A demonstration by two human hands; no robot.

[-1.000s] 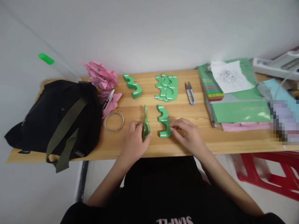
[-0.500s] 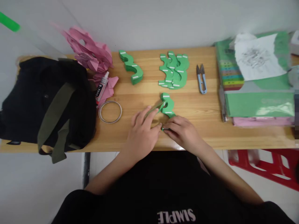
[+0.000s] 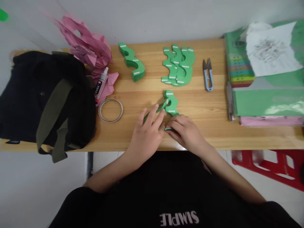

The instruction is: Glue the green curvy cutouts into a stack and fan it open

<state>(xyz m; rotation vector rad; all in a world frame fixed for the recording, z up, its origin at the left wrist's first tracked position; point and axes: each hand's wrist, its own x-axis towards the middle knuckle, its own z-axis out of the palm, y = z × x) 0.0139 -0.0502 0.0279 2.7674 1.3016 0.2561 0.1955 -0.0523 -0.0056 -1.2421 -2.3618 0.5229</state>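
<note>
Your left hand (image 3: 147, 136) has its fingers spread by a thin green strip (image 3: 162, 105); your right hand (image 3: 186, 132) pinches a green edge (image 3: 168, 129), near the wavy green stack (image 3: 174, 103) on the bench (image 3: 204, 109).

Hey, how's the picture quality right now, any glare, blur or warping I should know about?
Head view: even, soft light; a small glare spot on the table's near edge between the hands, and sheen on the green folder; the crumpled pink paper looks soft, but the tube lettering is readable.
</note>
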